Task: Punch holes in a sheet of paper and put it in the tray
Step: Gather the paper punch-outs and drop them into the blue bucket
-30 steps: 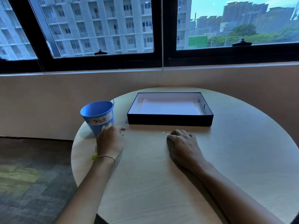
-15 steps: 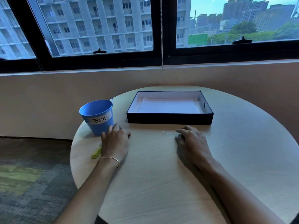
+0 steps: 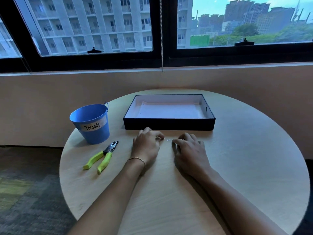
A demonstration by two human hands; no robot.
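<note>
**Paper punched and in tray; only the chad cleanup looks left**

Head view:
- Sheet of paper (image 3: 171,110) lies flat inside the black tray (image 3: 169,124) at the far side of the round table (image 3: 245,167). Two small dark marks on its left edge read as punched holes. Judged: both named steps are done.
- Hole punch (image 3: 101,156), with green handles, lies on the table left of the hands, just in front of the blue bucket (image 3: 92,126) labelled "Trash". No hand is on it.
- A few tiny white paper dots (image 3: 168,140) sit on the table between the two hands, just in front of the tray's near wall. Likely punch waste, not yet binned.
- Left hand (image 3: 147,146): knuckles up, fingers curled under, tips down on the table right beside the dots. Cannot tell whether it has a dot pinched.
- Right hand (image 3: 189,150): fingers bent, tips touching the table on the other side of the dots. Nothing seen in its grasp.
- A thin bracelet (image 3: 138,159) is on the left wrist.

Remaining, as a guess: gather the dots and drop them in the bucket.

Obstacles: the punch lies partly along the route from dots to bucket, and the dots are small and flat, so hard to pick up. Windows and buildings behind are irrelevant.
</note>
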